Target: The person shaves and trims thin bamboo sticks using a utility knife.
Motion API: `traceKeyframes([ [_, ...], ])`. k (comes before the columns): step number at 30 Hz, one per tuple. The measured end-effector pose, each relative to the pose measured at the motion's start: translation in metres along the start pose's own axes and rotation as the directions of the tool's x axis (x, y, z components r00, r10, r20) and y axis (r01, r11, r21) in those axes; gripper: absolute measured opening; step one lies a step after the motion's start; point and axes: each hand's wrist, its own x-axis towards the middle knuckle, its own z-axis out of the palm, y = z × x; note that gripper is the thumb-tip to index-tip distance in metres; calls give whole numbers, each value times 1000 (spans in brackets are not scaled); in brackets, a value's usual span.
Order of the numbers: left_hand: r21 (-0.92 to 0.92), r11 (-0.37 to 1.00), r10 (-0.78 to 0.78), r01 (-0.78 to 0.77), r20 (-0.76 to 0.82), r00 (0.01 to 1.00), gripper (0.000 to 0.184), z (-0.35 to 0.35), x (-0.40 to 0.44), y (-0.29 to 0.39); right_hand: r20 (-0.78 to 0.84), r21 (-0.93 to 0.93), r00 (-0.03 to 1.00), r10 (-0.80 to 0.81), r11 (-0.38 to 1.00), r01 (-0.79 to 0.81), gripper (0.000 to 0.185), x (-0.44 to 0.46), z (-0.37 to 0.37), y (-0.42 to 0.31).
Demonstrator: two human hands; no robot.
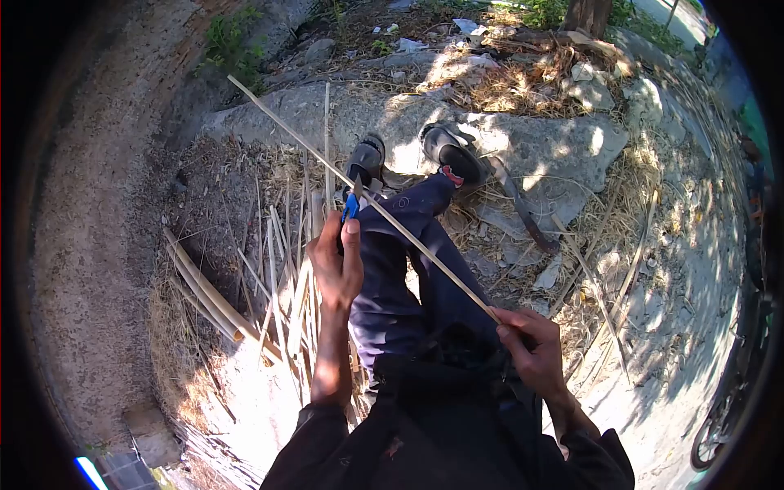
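Note:
A long, thin, pale strip [425,249], which looks like split bamboo, slants across my lap from upper left to lower right. My right hand [535,347] pinches its lower end between thumb and fingers. In my left hand [336,265] is a blue utility knife [351,207], gripped with the thumb along its handle. The knife's blade points up and lies at the strip, roughly midway along its length; whether the edge touches cannot be made out. The strip's far end sticks out freely beyond my shoes [451,155].
Several loose strips [273,278] and thicker curved bamboo pieces [204,290] lie to my left. A dark curved tool [523,208] leans by the stone slab [555,155] ahead. More sticks [596,298] lie on my right, and a wheel [709,441] shows at the right edge.

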Motion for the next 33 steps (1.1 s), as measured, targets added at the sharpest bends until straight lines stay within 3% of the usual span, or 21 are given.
traceKeyframes([
  [1, 0, 1000, -1, 1, 0, 1000, 33, 0, -4, 1, -14, 8, 1000, 1, 1000, -1, 33, 2, 0, 4],
  [2, -344, 926, -144, 156, 61, 988, 33, 3, -9, 4, -27, 17, 1000, 4, 1000, -3, 32, 3, 1, 6],
  [3, -631, 715, -254, 301, 166, 953, 34, 5, -12, 9, -25, 18, 1000, 6, 1000, -6, 32, 5, 1, 6],
  [6, -565, 772, -268, 292, 128, 955, 37, 10, -10, 34, -47, 38, 999, -14, 999, 16, 28, 10, 4, 2],
  [10, -655, 688, -285, 312, 151, 947, 35, 15, -5, 46, -15, -16, 998, -63, 998, 63, 26, 15, 3, 0],
  [15, -645, 698, -310, 310, 117, 944, 37, 24, -3, 48, 77, -68, 992, -98, 992, 104, 27, 24, 5, -11],
  [20, -669, 665, -290, 332, 178, 940, 40, 26, -12, 68, 180, 41, 980, -81, 996, 75, 27, 45, 10, -27],
  [23, -659, 705, -220, 262, 148, 964, 43, 30, -15, 73, 186, 43, 978, -92, 995, 85, 25, 53, 16, -23],
  [26, -672, 741, -9, 9, 2, 1000, 48, 34, -14, 66, 146, 121, 979, -142, 985, 125, 25, 57, 19, -23],
  [29, -562, 827, -10, 34, 47, 999, 62, 24, -24, 64, 132, 231, 985, -115, 969, 82, 25, 62, 17, -24],
  [32, -202, 974, 133, -107, 121, 984, 76, 24, -41, 60, 152, 232, 980, -131, 968, 94, 26, 65, 10, -27],
  [33, -176, 975, 170, -136, 192, 967, 72, 22, -46, 57, 147, 233, 981, -130, 968, 93, 26, 66, 8, -27],
])
